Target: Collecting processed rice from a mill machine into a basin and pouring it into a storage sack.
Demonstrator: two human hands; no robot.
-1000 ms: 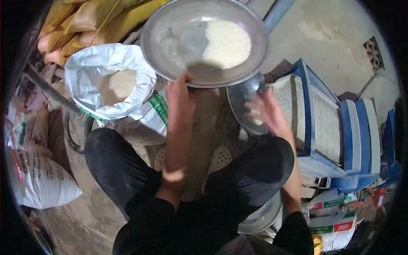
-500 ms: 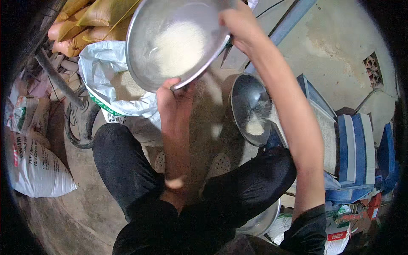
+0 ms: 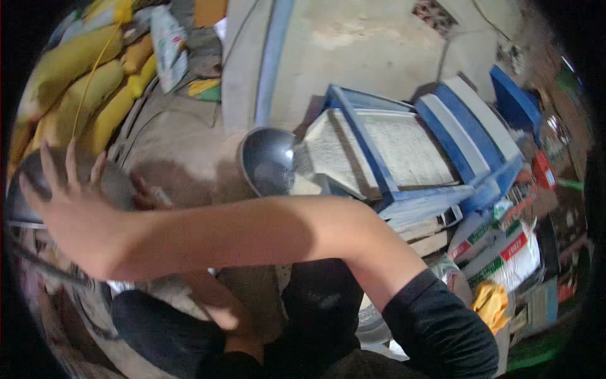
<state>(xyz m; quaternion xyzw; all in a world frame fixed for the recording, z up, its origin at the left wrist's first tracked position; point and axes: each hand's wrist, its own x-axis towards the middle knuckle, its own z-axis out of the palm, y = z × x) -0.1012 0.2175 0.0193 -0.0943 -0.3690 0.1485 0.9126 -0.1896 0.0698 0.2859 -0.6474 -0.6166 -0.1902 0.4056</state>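
The metal basin point(image 3: 117, 186) is tipped at the far left, its dark outer side facing me. Across it lies my right hand point(image 3: 85, 205), fingers spread wide and apparently flat against the metal. My right forearm spans the view and covers part of the scene. Beside the basin's right edge, fingers of my left hand point(image 3: 150, 194) show, seemingly curled on the rim; the rest is behind my right arm. What the basin holds cannot be seen. A dark round bowl point(image 3: 262, 155) with some pale grain point(image 3: 304, 186) in it stands right of centre.
A blue-framed machine point(image 3: 372, 148) with a bed of pale grain stands right of the bowl. Stacked yellow sacks point(image 3: 82, 82) fill the upper left, near a white bag point(image 3: 169, 50). More printed bags point(image 3: 511, 256) and an orange cloth-like item point(image 3: 491, 306) lie lower right.
The basin has swung from the upper middle to the far left and tipped, hiding its pale contents. My right hand has left its rim grip and spread on the outside. The view has turned right.
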